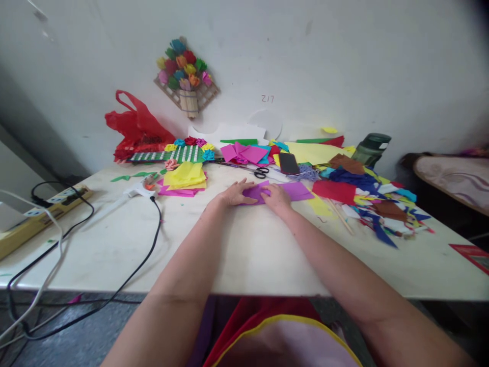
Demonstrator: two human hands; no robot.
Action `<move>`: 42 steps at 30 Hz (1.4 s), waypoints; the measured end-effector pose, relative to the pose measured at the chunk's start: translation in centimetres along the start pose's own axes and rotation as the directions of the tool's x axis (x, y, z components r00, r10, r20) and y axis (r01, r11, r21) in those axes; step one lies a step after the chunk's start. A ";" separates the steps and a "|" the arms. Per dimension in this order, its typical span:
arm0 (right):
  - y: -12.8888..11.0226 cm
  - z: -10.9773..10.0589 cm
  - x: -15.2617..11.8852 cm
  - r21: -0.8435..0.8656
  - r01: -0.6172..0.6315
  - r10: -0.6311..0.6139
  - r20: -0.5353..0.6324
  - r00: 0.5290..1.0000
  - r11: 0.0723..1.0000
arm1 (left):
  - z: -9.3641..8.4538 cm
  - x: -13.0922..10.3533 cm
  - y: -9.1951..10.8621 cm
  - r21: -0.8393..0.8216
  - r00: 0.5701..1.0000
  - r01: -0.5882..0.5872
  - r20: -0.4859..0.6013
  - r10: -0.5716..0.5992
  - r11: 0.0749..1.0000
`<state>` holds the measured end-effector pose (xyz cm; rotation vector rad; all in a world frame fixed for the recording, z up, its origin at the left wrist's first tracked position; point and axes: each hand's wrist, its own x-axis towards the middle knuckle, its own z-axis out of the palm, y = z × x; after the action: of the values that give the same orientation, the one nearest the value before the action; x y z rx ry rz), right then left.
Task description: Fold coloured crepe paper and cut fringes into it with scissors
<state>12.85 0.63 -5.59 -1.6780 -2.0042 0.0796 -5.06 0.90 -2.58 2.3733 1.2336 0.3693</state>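
Note:
A strip of purple crepe paper [296,190] lies flat on the white table, with both hands over it. My left hand [236,193] rests on its left end, fingers spread and stretched out. My right hand [277,198] is on the middle of the strip, its fingers bent and closed on the paper. Just beyond the hands lie black-handled scissors [261,173] and a dark phone [289,164]. To the left of my left hand is a stack of yellow paper squares [185,176] on pink sheets.
A glue gun [143,188] with a black cord and a power strip [46,216] occupy the left side. Colourful paper scraps [376,196] and wooden sticks [340,216] spread across the right. Behind stand a red plastic bag [137,125], paper flowers [190,141] and a dark green bottle [371,149].

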 end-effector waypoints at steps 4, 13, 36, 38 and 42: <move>0.0 0.0 0.0 0.004 0.008 -0.008 0.008 1.000 1.000 | 0.4 -0.2 -0.5 -0.008 1.000 -0.004 0.026 0.004 1.000; 0.7 -0.5 0.3 0.207 -0.128 0.125 0.029 0.992 0.970 | 0.3 0.0 -0.8 0.011 0.999 -0.012 0.051 0.011 1.000; 3.1 0.8 1.8 0.510 -0.166 0.167 0.045 0.985 0.844 | 0.8 0.2 -0.1 0.220 0.997 -0.019 0.075 0.002 0.975; 3.2 0.3 1.8 0.498 -0.181 0.183 0.044 0.982 0.848 | 0.9 0.2 -0.4 0.228 0.998 -0.029 0.069 0.013 0.973; 3.3 -1.2 1.6 0.363 -0.117 0.172 -0.123 0.977 0.924 | 1.1 0.2 -0.7 0.239 0.997 -0.058 0.057 0.046 0.969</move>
<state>16.22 2.58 -5.20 -1.5432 -1.6354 0.3348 -5.00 1.14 -3.85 2.6060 1.2565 0.1813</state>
